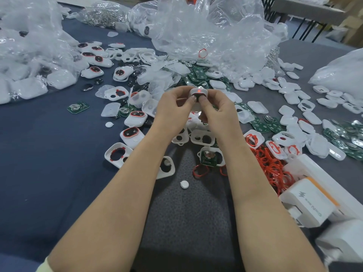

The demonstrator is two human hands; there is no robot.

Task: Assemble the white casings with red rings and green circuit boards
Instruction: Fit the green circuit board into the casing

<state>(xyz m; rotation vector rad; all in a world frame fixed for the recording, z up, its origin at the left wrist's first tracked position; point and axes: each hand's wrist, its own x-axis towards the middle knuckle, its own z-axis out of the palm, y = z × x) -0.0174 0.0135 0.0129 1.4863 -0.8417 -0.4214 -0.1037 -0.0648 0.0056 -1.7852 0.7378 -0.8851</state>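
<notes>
While the blue-and-grey cloth-covered table (pixel 49 154) lies strewn with parts, a crumpled clear plastic bag (pixel 206 32) sits at its far side; thin red plastic rings (pixel 275 171) lie heaped near right; left hand (pixel 172 107) and right hand (pixel 218 110), fingers curled, together pinch one small rounded white plastic casing (pixel 198 93), raised above the table's middle.

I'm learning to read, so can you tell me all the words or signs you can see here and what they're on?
Lightning-bolt sign: on the white and orange box.
Grey print beside the sign, same box: too blurred to read.
Nothing else here shows print I can read.
</notes>
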